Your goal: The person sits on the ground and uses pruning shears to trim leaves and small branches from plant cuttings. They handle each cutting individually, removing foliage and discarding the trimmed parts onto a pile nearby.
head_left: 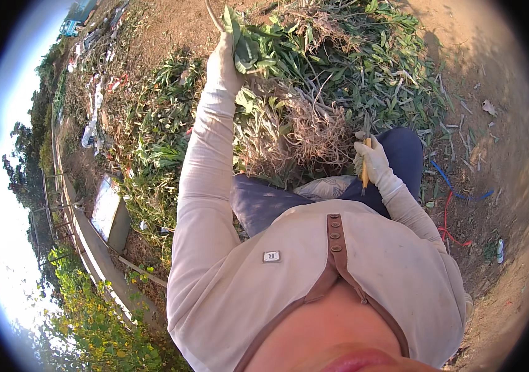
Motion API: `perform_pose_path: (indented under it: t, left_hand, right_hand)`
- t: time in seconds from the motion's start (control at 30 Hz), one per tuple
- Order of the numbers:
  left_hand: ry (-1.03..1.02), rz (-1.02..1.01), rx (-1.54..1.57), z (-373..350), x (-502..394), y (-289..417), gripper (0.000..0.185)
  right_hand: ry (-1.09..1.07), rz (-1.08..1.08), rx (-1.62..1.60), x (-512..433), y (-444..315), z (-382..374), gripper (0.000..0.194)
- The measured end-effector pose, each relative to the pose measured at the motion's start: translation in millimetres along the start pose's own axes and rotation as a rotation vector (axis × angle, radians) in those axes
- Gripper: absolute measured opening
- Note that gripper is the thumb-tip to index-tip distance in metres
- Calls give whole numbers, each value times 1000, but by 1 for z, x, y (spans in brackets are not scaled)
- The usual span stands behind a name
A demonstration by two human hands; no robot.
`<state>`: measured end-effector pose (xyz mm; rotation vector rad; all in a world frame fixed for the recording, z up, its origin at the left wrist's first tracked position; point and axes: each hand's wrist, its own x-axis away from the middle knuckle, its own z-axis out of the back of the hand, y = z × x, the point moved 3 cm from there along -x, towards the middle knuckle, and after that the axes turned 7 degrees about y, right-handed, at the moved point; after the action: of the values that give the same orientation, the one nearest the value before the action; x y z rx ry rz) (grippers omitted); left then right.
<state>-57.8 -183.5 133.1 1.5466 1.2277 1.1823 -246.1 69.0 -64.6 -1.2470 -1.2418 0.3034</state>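
Note:
My left hand (222, 65), in a pale glove, reaches forward and grips a leafy plant stem (214, 16). Broad green leaves (247, 49) hang beside its fingers. My right hand (375, 160), also gloved, is closed around a yellow-handled hand tool (365, 160) near my right knee. That tool stands roughly upright, its metal upper end against the foliage; its exact kind is unclear. Between my hands lies a bundle of uprooted plants with tangled brown roots (322, 128). Beyond it spreads a heap of cut green plants (385, 74).
My bent legs (264, 200) border the root bundle. Blue tape (462, 193), red string (448, 228) and a small white bottle (500, 251) lie on the dirt at right. Leftward are more plants (166, 116), a slab-like block (111, 211) and a concrete ledge (90, 242).

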Motion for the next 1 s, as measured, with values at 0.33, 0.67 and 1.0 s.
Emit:
perform_pose_path:
  t: [0.33,0.67,1.0]
  left_hand:
    - [302,122,-1245,143,-97,-160,70]
    - [15,916,-168,239,25,-281,40]
    - [180,32,-374,150,108,-106,18]
  right_hand:
    - [14,-74,-23,-15,2,0,33]
    - [-85,-45,158,-6,2,-25,36]
    - [-388,444,632,28,-34,-107,59]
